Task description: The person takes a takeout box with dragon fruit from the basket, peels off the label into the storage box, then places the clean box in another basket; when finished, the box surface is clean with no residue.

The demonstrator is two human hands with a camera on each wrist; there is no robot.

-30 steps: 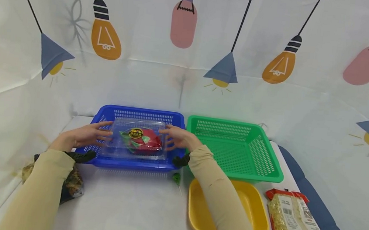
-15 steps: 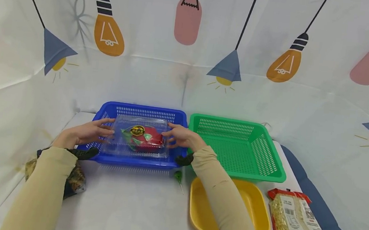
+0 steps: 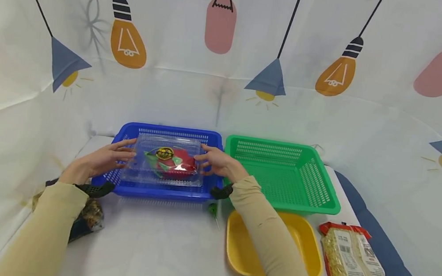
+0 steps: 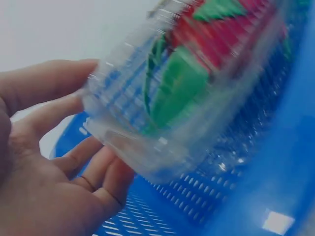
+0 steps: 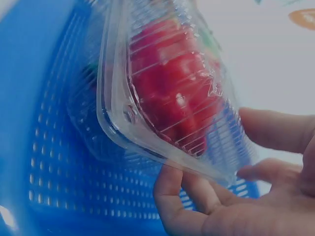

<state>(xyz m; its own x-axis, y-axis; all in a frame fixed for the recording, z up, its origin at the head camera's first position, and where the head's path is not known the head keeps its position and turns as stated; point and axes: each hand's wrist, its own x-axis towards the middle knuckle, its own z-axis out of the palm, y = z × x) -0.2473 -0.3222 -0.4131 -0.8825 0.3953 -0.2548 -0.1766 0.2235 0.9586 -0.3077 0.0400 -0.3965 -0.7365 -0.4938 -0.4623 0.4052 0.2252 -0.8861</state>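
Note:
A clear plastic clamshell box (image 3: 166, 161) with a black-and-yellow round label is held over the blue basket (image 3: 167, 193). Inside lies a red dragon fruit (image 5: 170, 83) with green scales (image 4: 182, 86). My left hand (image 3: 103, 158) grips the box's left end, its fingers spread above and below the rim. At the opposite end my right hand (image 3: 220, 162) holds the box, with fingertips under the edge in the right wrist view. More clear plastic shows beneath in both wrist views; I cannot tell whether it belongs to the same box.
A green basket (image 3: 270, 182) stands right of the blue one. Nearer are a yellow tray (image 3: 244, 264), a bag of pale dry food (image 3: 356, 266) with red ends, and a small green-headed stick (image 3: 213, 209). Beneath my left forearm lies a dark printed bag (image 3: 91, 219).
The box has risen slightly and moved a little farther from me over the blue basket, both hands staying at its ends. The other things have stayed in place.

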